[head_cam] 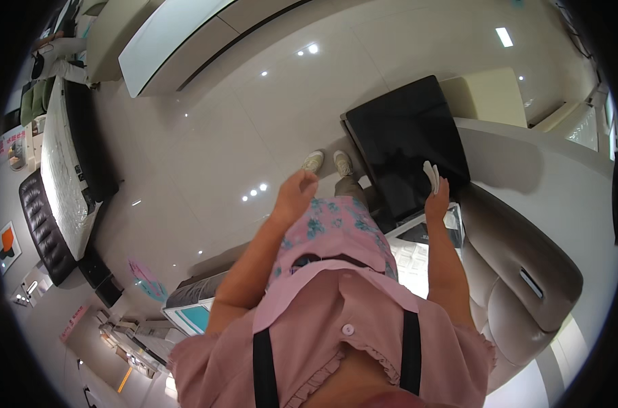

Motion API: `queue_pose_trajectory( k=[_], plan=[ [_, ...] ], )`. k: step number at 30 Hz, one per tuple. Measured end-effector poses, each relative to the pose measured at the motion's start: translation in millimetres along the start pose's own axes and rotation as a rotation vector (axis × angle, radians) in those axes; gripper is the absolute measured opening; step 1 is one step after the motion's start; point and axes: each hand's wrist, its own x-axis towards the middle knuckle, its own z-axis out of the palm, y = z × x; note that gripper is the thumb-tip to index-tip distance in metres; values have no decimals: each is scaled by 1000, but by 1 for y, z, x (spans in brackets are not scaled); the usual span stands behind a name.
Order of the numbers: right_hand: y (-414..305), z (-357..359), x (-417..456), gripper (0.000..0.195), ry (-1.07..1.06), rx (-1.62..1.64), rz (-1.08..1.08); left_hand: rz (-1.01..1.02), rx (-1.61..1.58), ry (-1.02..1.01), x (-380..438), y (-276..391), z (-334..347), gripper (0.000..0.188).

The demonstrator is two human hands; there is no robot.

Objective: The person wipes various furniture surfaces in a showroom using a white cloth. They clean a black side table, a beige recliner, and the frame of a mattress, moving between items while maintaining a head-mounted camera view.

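My right hand [437,196] grips a folded white cloth [431,176] whose layers stick out past the fingers. It is held over the glossy black top of a nightstand [403,137]; whether the cloth touches that surface I cannot tell. In front of my apron [334,224] hangs my left hand [297,193], its fingers loosely bent, with nothing seen in it. Beside my right forearm is a bed's brown leather headboard [523,255], with a plastic-wrapped mattress [413,260] partly hidden by my arm and body.
My shoes [329,162] stand on the shiny tiled floor [217,137], close to the nightstand. A long low white cabinet [186,48] runs across the far side. Another plastic-covered mattress [64,168] lies on a dark bed at left. A curved grey wall [568,188] rises behind the headboard.
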Motion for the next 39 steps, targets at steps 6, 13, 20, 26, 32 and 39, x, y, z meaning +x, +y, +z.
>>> queue_pose_trajectory(
  k=[6, 13, 20, 26, 32, 39],
  plan=[
    [25, 72, 33, 58, -94, 54, -103, -45, -216, -57, -10, -42, 83, 14],
    [27, 133, -14, 74, -578, -269, -245, 18, -260, 82, 2, -107, 141, 16],
    [51, 157, -26, 76, -287, -404, -478, 209, -252, 287, 0, -178, 216, 16],
    [62, 163, -10, 65, -133, -196, -626, 369, -102, 274, -36, -192, 297, 18],
    [96, 147, -8, 69, -225, -156, -784, 394, -45, 258, -73, -186, 312, 20],
    [128, 157, -21, 72, -167, -104, -813, 452, 7, 301, -65, -189, 327, 21]
  ],
)
